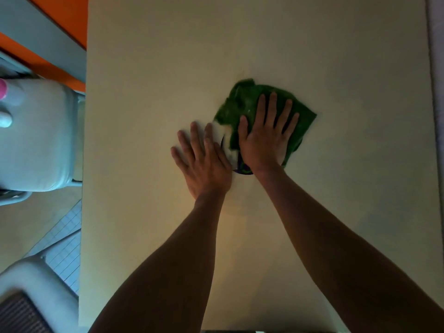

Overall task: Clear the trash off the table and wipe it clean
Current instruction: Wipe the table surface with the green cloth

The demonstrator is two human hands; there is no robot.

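Green cloth (242, 104), crumpled, is seen lying on the pale surface (149, 68), a little right of centre. The right hand (265, 138) is laid flat on top of it, fingers straight and spread, palm pressed down; nothing is gripped. The left hand (204, 159) is laid flat just beside it, fingers straight and slightly fanned, palm on the bare surface, its inner edge close against the cloth. Between the two hands a small white patch (219, 131) and a dark, purplish scrap (243, 169) are partly seen; what they are cannot be told. Both forearms are stretched forward from the near edge. Off the surface's left side, a pale grey chair seat (36, 140) is noted, with orange flooring (60, 13) beyond.
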